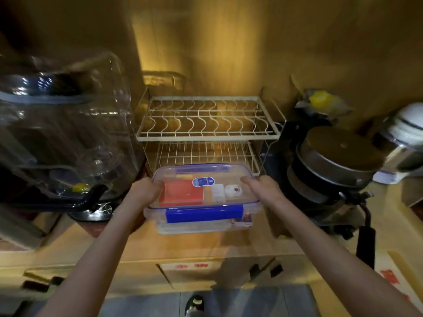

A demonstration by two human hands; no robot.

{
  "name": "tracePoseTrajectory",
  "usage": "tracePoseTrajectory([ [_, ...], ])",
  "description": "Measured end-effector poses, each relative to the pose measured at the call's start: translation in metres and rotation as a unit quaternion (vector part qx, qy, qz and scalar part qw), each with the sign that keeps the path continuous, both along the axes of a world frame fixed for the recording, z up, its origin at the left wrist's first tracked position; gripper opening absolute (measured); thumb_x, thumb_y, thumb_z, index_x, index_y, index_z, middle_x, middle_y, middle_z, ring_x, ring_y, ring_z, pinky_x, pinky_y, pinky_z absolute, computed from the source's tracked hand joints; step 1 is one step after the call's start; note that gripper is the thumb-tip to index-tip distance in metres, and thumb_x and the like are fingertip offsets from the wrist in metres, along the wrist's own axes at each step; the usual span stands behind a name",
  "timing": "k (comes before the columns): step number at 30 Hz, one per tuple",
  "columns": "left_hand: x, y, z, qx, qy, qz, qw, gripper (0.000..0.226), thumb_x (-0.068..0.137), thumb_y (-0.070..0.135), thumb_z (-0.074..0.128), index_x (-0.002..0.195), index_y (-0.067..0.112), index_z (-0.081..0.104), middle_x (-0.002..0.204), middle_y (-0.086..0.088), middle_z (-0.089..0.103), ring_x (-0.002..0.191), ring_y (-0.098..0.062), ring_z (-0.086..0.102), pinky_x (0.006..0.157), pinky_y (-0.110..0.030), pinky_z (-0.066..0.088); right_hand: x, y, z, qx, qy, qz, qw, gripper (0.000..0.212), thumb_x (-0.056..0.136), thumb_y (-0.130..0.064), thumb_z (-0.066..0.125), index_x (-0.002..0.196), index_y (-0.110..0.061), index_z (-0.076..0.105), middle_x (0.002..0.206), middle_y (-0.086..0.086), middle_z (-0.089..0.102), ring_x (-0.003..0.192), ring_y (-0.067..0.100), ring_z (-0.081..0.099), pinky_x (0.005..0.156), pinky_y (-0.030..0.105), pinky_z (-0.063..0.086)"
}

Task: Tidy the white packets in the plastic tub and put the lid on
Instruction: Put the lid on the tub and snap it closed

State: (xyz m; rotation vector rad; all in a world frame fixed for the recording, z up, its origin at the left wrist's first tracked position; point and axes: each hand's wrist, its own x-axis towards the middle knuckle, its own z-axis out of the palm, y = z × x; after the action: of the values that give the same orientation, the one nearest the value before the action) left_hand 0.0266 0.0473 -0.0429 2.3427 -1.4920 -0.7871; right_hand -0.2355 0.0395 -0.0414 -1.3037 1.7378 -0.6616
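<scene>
Lid [203, 179] already seated on the clear plastic tub [201, 223], which rests on the desk [183, 245] before the wire dish rack [206, 117]. My left hand [144, 193] and right hand [263, 188] curl fingers over its short ends. Next, I judge: press down the blue clips. A white packet [217, 193] lies inside beside a red box [180, 193].

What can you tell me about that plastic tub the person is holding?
The plastic tub is clear and rectangular, with a clear lid edged in blue already on it and a blue clip on the near side. A blue and white sticker sits on the lid. Through it show a red box, a white packet and a round white thing. The left hand and right hand grip its ends, in front of a wire rack.
</scene>
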Motion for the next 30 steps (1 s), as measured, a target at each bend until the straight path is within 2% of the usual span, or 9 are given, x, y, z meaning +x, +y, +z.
tracePoseTrajectory([
  [2, 0.004, 0.006, 0.025, -0.022, 0.005, 0.005, 1.000, 0.052, 0.095, 0.042, 0.033, 0.110, -0.002, 0.057, 0.105, -0.021, 0.062, 0.086, -0.026, 0.054, 0.077, -0.035, 0.041, -0.007, -0.002, 0.020, -0.018, 0.007, 0.006, 1.000, 0.034, 0.088, -0.039, 0.054, 0.094, -0.006, 0.062, 0.093, 0.011, 0.069, 0.082, 0.023, 0.067, 0.077, 0.037, 0.055],
  [5, 0.012, 0.012, 0.062, -0.047, 0.006, -0.009, 0.999, 0.062, 0.092, 0.051, 0.034, 0.109, -0.002, 0.059, 0.105, -0.019, 0.063, 0.093, -0.032, 0.059, 0.083, -0.039, 0.047, -0.018, -0.006, 0.054, -0.033, -0.025, 0.031, 0.999, 0.040, 0.088, -0.041, 0.054, 0.099, -0.004, 0.065, 0.082, 0.007, 0.070, 0.070, 0.017, 0.067, 0.059, 0.025, 0.049],
  [8, 0.016, 0.016, 0.097, -0.082, 0.001, -0.011, 0.997, 0.061, 0.091, 0.051, 0.038, 0.110, -0.002, 0.059, 0.109, -0.023, 0.064, 0.097, -0.035, 0.060, 0.081, -0.038, 0.047, -0.020, -0.012, 0.085, -0.066, -0.055, 0.023, 0.996, 0.038, 0.087, -0.039, 0.056, 0.097, -0.004, 0.068, 0.076, 0.007, 0.070, 0.068, 0.018, 0.067, 0.056, 0.025, 0.047],
  [12, 0.020, 0.010, 0.142, -0.144, 0.029, -0.001, 0.989, 0.048, 0.090, 0.045, 0.045, 0.105, 0.003, 0.061, 0.089, -0.011, 0.062, 0.073, -0.022, 0.057, 0.062, -0.031, 0.044, -0.016, -0.026, 0.122, -0.116, -0.068, 0.016, 0.991, 0.037, 0.086, -0.035, 0.056, 0.093, -0.001, 0.069, 0.072, 0.006, 0.069, 0.067, 0.019, 0.066, 0.058, 0.027, 0.047],
  [15, 0.020, -0.004, 0.169, -0.186, 0.034, 0.005, 0.982, 0.046, 0.091, 0.042, 0.045, 0.111, 0.004, 0.060, 0.103, -0.016, 0.062, 0.089, -0.029, 0.058, 0.078, -0.035, 0.045, -0.010, -0.038, 0.144, -0.164, -0.093, -0.003, 0.982, 0.036, 0.083, -0.035, 0.058, 0.086, -0.001, 0.070, 0.074, 0.010, 0.069, 0.070, 0.022, 0.066, 0.061, 0.029, 0.046],
  [19, 0.017, -0.027, 0.185, -0.227, 0.037, 0.011, 0.973, 0.053, 0.090, 0.045, 0.044, 0.125, 0.006, 0.049, 0.127, -0.018, 0.056, 0.114, -0.034, 0.053, 0.090, -0.038, 0.042, 0.002, -0.061, 0.161, -0.232, -0.110, -0.029, 0.966, 0.030, 0.083, -0.030, 0.059, 0.063, -0.008, 0.061, 0.061, 0.006, 0.062, 0.063, 0.023, 0.059, 0.062, 0.031, 0.042],
  [22, 0.011, -0.043, 0.186, -0.254, 0.028, 0.009, 0.967, 0.053, 0.092, 0.042, 0.042, 0.132, 0.006, 0.039, 0.133, -0.021, 0.051, 0.120, -0.036, 0.050, 0.096, -0.042, 0.041, 0.010, -0.080, 0.164, -0.248, -0.143, -0.038, 0.957, 0.028, 0.083, -0.030, 0.061, 0.065, -0.009, 0.061, 0.062, 0.004, 0.064, 0.062, 0.022, 0.061, 0.062, 0.030, 0.045],
  [26, 0.009, -0.070, 0.178, -0.270, 0.016, 0.013, 0.963, 0.052, 0.094, 0.036, 0.040, 0.135, 0.005, 0.032, 0.128, -0.024, 0.054, 0.115, -0.038, 0.053, 0.098, -0.045, 0.044, 0.019, -0.108, 0.154, -0.235, -0.161, -0.048, 0.957, 0.022, 0.085, -0.030, 0.061, 0.086, -0.008, 0.065, 0.074, 0.005, 0.069, 0.070, 0.019, 0.067, 0.061, 0.028, 0.048],
  [30, 0.017, -0.101, 0.159, -0.239, 0.012, -0.001, 0.971, 0.052, 0.092, 0.041, 0.038, 0.132, 0.007, 0.034, 0.120, -0.021, 0.059, 0.108, -0.037, 0.058, 0.096, -0.050, 0.048, 0.025, -0.130, 0.135, -0.205, -0.125, -0.038, 0.970, 0.030, 0.088, -0.034, 0.057, 0.095, -0.006, 0.064, 0.081, 0.008, 0.071, 0.073, 0.020, 0.068, 0.061, 0.030, 0.050],
])
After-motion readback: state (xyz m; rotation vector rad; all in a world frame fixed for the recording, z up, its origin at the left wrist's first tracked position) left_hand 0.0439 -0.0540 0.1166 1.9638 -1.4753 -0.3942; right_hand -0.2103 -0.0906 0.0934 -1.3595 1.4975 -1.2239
